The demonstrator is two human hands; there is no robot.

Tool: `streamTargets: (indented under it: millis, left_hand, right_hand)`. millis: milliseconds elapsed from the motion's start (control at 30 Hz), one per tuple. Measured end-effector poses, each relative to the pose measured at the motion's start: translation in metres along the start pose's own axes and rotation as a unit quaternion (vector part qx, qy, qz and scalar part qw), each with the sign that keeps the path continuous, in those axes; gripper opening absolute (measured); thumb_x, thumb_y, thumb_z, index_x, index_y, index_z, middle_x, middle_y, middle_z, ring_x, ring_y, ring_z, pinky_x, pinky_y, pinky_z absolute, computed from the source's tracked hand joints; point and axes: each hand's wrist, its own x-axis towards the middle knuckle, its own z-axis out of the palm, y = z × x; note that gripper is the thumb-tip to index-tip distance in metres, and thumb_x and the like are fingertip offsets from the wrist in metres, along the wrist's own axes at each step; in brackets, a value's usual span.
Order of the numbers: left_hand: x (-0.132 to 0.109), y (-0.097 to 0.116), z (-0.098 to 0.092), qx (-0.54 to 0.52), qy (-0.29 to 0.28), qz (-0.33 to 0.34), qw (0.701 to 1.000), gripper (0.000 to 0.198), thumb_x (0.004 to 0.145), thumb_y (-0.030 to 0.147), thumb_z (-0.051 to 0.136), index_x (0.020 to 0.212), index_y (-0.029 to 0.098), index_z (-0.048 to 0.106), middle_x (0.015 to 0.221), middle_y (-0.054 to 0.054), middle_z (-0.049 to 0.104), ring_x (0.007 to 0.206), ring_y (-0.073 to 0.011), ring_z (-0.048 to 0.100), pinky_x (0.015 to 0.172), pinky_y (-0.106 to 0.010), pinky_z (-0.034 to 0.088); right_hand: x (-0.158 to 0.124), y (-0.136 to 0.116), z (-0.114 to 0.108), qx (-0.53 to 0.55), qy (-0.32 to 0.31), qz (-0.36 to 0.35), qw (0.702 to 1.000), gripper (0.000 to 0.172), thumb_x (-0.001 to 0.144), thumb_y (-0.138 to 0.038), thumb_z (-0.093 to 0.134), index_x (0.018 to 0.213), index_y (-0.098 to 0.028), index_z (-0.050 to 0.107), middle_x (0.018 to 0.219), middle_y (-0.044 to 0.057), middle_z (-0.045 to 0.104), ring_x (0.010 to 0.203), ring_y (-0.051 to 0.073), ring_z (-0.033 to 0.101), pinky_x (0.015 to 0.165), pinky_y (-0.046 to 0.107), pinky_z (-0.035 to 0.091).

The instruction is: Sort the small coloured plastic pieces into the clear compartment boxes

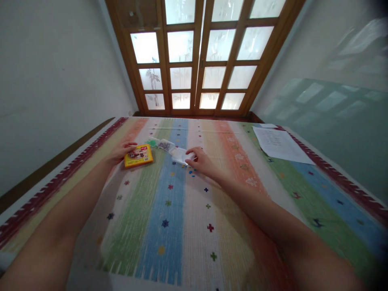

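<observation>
My left hand (121, 152) is closed on the left edge of a flat yellow box (138, 157) with a printed picture on its top. My right hand (201, 160) curls its thumb and fingers around the right end of a whitish see-through plastic bag (179, 155). Just below that bag lie several tiny blue and yellow pieces (191, 172), too small to name surely. Between the hands, a see-through packet of dark small pieces (165, 145) touches or nearly touches the bag. Beside it is a packet with green pieces (152, 142), behind the box.
A striped, patterned tablecloth (176, 250) covers the long table. Printed white sheets (280, 143) lie at the far right. Beyond the table's far edge stand wood-framed glass doors (198, 60). Walls rise on both sides.
</observation>
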Motion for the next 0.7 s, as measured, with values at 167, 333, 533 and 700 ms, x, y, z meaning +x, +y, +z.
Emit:
streamTargets:
  millis: [167,333,533,700]
  left_hand:
    - [-0.015,-0.016,-0.022,0.152,0.095,-0.014,0.984,0.044,0.073,0.042,0.078,0.108,0.017,0.072,0.092,-0.006,0.077,0.072,-0.0178,0.069,0.062,-0.026,0.055]
    - [-0.023,-0.008,-0.006,0.385,0.093,0.059,0.916,0.038,0.086,0.043,0.063,0.116,0.021,0.073,0.108,-0.006,0.078,0.095,-0.0246,0.07,0.08,-0.03,0.054]
    - [-0.042,-0.003,0.031,0.517,0.106,0.125,0.84,0.047,0.099,0.047,0.046,0.131,0.019,0.066,0.129,-0.014,0.071,0.118,-0.0316,0.062,0.102,-0.042,0.046]
    - [-0.051,-0.006,0.04,0.571,0.067,0.166,0.801,0.049,0.105,0.039,0.033,0.139,0.016,0.059,0.138,-0.017,0.064,0.126,-0.0306,0.057,0.11,-0.045,0.04]
  right_hand:
    - [0.01,-0.038,0.069,-0.043,-0.094,-0.064,0.993,0.033,0.091,-0.029,0.072,0.122,-0.023,0.064,0.126,0.009,0.056,0.103,0.018,0.06,0.095,0.034,0.05]
    - [0.027,-0.052,0.106,-0.169,-0.096,-0.074,0.978,0.03,0.097,-0.029,0.066,0.126,-0.019,0.064,0.129,0.012,0.06,0.119,0.023,0.057,0.106,0.039,0.044]
    - [0.032,-0.058,0.118,-0.328,-0.133,-0.21,0.912,0.03,0.104,-0.018,0.052,0.131,-0.025,0.064,0.133,0.01,0.062,0.119,0.025,0.057,0.1,0.039,0.046]
    - [0.03,-0.062,0.117,-0.376,-0.153,-0.26,0.876,0.025,0.106,-0.021,0.051,0.126,-0.022,0.065,0.121,0.011,0.065,0.112,0.025,0.058,0.094,0.038,0.048]
